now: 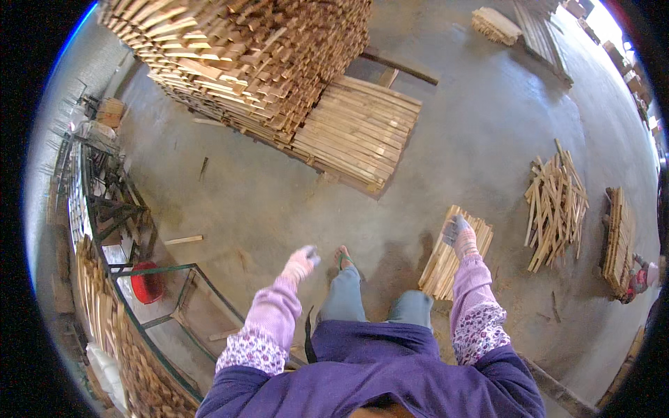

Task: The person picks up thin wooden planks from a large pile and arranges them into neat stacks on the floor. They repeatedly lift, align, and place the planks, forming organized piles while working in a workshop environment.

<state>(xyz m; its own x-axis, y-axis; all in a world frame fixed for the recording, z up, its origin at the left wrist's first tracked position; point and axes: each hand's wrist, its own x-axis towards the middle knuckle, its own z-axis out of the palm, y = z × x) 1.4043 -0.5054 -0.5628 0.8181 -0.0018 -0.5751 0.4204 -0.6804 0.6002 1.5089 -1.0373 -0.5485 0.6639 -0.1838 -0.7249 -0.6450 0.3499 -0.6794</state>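
My left hand point(301, 264), in a striped glove with grey fingertips, hangs in front of me above the concrete floor. No object shows in it, and its fingers are too blurred to read. On the right, my right hand point(462, 235) wears the same kind of glove. From above it overlaps a neat stack of wooden slats point(444, 261) beside my legs. Whether it touches the slats or hovers over them I cannot tell, and its fingers are indistinct.
A tall pile of slats point(244, 63) stands ahead, with a low slat layer point(359, 129) beside it. To the right are a loose slat heap point(555, 209) and a person point(635, 282) by another stack point(617, 240). A green metal frame point(157, 320) and red basin point(147, 283) stand left.
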